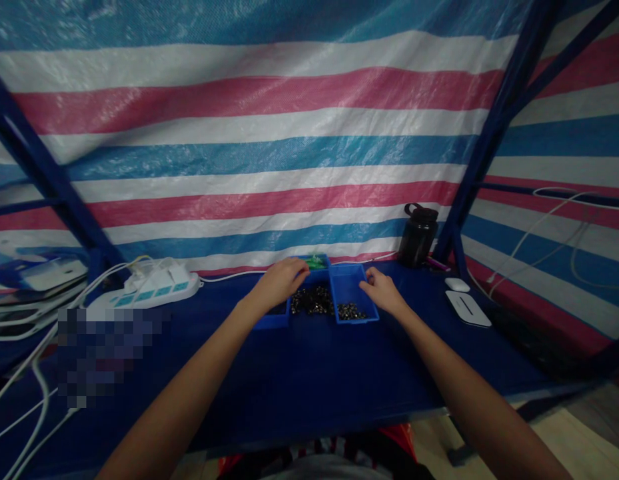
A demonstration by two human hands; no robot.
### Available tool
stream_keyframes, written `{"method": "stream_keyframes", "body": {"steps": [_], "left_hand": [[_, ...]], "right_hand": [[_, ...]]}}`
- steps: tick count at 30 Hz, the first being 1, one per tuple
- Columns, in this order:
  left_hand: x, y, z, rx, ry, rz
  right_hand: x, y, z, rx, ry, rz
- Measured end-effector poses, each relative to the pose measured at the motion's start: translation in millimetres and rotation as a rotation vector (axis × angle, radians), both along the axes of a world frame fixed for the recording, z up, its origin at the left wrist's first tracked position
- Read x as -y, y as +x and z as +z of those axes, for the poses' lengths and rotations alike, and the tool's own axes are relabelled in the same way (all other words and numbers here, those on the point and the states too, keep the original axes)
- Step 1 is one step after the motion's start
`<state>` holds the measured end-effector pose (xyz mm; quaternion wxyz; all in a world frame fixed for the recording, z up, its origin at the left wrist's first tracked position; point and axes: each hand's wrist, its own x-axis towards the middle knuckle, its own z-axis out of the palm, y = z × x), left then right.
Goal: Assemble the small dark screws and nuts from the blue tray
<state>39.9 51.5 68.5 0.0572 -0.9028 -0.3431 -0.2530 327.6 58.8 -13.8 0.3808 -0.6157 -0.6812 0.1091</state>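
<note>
My left hand (284, 277) hovers over the left blue tray (272, 323), its fingers curled together at the tips. Whatever they may pinch is too small to make out. At the right rim of another blue tray (356, 280) is my right hand (382, 290), thumb and fingers drawn together; I cannot tell what is between them. Small shiny metal pieces (351, 311) lie in the near end of that right tray. Between the two trays spreads a pile of small dark, shiny parts (313, 300). Behind the pile, a blue tray holds green pieces (316, 261).
A white power strip (154, 291) with plugs and cables lies on the left of the blue table (309, 380). A black bottle (418, 235) stands at the back right. Nearer are a white case (458, 285) and a flat white device (468, 309). A striped sheet (269, 153) hangs behind.
</note>
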Motion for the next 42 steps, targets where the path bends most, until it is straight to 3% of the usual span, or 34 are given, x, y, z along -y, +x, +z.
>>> {"method": "stream_keyframes", "body": {"steps": [3, 5, 10, 15, 24, 28, 32, 42], "left_hand": [[-14.9, -47.1, -21.5, -0.039, -0.075, 0.19], [-20.3, -66.5, -38.6, -0.062, -0.127, 0.281], [-18.1, -74.4, -61.2, -0.056, -0.189, 0.399], [-14.8, -72.4, -64.9, 0.034, -0.233, 0.408], [-10.4, -69.9, -66.3, -0.001, -0.218, 0.39], [-8.1, -68.1, -65.7, -0.019, -0.221, 0.389], [-6.8, -68.0, -66.4, 0.026, -0.178, 0.383], [-6.2, -67.2, -66.4, 0.13, -0.104, 0.404]], "right_hand": [[-2.8, 2.2, -3.2, -0.028, -0.065, -0.043], [-4.0, 4.4, -4.2, -0.04, -0.096, -0.069], [-9.7, 19.4, -6.7, -0.063, -0.14, -0.098], [-19.3, 32.6, -14.5, -0.048, -0.095, -0.1], [-25.3, 38.7, -18.6, -0.184, -0.051, 0.08], [-29.3, 55.7, -17.8, -0.235, -0.06, 0.01], [-31.3, 65.5, -20.7, -0.129, -0.089, -0.075], [-30.3, 33.1, -33.8, -0.121, -0.118, -0.011]]}}
